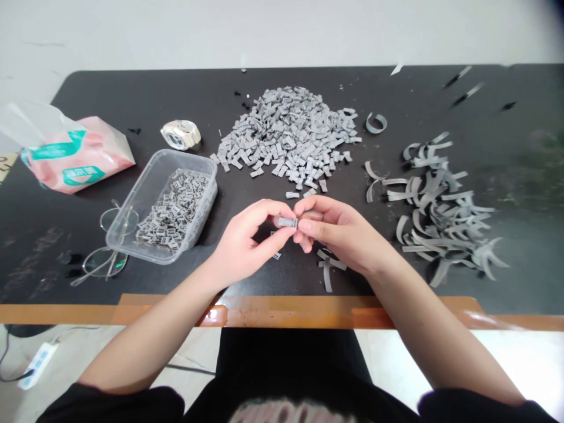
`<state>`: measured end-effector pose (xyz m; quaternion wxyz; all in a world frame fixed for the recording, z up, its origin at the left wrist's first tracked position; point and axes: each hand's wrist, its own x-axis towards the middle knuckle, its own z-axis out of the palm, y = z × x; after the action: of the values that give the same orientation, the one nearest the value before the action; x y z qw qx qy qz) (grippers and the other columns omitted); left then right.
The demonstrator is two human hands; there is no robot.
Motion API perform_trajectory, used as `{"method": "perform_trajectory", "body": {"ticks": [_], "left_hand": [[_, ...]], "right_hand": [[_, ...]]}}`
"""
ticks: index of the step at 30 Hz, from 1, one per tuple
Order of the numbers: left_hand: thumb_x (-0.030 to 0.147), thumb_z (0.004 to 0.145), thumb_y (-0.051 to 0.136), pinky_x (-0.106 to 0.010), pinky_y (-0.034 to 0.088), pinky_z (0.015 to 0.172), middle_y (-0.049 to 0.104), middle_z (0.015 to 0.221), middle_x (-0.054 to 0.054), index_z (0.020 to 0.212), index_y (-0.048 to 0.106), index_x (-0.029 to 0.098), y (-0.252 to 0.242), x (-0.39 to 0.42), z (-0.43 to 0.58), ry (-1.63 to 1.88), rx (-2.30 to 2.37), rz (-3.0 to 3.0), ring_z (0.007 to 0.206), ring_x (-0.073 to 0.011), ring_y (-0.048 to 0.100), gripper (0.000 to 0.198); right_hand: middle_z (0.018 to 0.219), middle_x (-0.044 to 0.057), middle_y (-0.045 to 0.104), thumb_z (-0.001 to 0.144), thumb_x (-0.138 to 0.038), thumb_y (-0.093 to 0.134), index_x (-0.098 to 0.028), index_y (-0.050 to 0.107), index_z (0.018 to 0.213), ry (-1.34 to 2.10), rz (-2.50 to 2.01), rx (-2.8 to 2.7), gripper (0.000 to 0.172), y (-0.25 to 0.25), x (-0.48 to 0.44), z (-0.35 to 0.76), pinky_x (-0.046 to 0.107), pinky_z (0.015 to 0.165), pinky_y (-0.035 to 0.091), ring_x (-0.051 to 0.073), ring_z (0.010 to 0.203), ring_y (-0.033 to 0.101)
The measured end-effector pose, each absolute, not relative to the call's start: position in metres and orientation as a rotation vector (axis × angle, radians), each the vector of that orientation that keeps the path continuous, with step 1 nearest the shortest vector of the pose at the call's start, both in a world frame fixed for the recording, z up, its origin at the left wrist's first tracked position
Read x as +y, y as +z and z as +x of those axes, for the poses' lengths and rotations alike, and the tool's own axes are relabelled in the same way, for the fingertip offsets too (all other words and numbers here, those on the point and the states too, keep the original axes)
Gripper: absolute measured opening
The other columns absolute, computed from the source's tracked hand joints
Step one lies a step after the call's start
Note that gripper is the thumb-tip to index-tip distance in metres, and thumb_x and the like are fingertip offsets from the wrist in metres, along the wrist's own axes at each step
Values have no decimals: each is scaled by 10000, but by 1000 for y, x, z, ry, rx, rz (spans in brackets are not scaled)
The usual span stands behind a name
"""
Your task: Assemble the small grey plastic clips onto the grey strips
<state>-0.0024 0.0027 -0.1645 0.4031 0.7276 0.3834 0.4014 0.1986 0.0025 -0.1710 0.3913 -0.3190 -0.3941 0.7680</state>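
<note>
One grey plastic piece (287, 222) | left hand (249, 244) and right hand (339, 232) both pinching it (fingertips only)

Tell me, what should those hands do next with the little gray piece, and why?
Probably put the small gray piece held between the left hand and right hand into the clear plastic tub, because the tub holds many similar pieces.
</note>
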Motion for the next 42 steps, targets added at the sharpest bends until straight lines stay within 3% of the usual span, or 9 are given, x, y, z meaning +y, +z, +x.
{"method": "perform_trajectory", "body": {"ticks": [6,11,14,22,25,30,35,42], "left_hand": [[291,916,691,-301,542,801,707,943,-42,988,683,193,-165,-1,-1,1041,973,1642,838,-167,656,123],[299,902,738,-318,563,805,725,875,-19,954,685,199,-169,0,4,985,827,1274,801,-159,685,125],[281,893,762,-366,582,857,736,825,-3,960,704,200,-170,2,6,967,658,1050,759,-153,701,121],[304,878,784,-434,616,848,735,751,-8,940,700,181,-168,1,7,921,645,961,758,-209,754,161],[292,868,796,-432,628,827,721,716,15,940,707,184,-168,2,7,936,626,921,689,-182,733,158],[269,889,779,-382,618,843,767,775,-3,947,737,178,-169,2,7,957,625,895,694,-149,716,116],[216,945,705,-367,618,844,772,796,-5,990,744,190,-169,0,6,950,519,951,761,-169,754,65],[129,895,748,-152,567,751,767,824,13,931,755,178,-165,-1,7,1033,713,1116,774,-71,720,60]], "right_hand": [[714,-21,687,806,-256,851,-189,725,815,1738,-883,-1077,143,-169,2,200,243,626,493,97,596,580],[771,-1,737,858,-277,795,-226,792,905,1753,-730,-1045,69,-167,-2,201,285,676,527,138,670,652],[869,7,775,873,-221,783,-247,818,979,1748,-668,-1087,114,-168,-3,202,276,705,528,140,751,693],[760,16,773,877,-257,797,-196,814,829,1846,-653,-1095,80,-172,-1,199,261,686,560,123,666,675],[755,17,772,906,-235,764,-202,822,897,1866,-625,-1055,68,-171,-3,197,236,652,551,116,676,688],[814,17,808,845,-156,809,-222,823,951,1862,-572,-947,126,-170,-3,193,219,635,563,125,720,741],[757,41,796,872,-242,800,-189,835,894,1893,-553,-951,68,-171,0,195,213,625,571,121,677,728],[623,-1,724,801,-178,850,-163,810,818,1922,-726,-889,46,-166,-1,196,164,453,531,81,511,631]]}}
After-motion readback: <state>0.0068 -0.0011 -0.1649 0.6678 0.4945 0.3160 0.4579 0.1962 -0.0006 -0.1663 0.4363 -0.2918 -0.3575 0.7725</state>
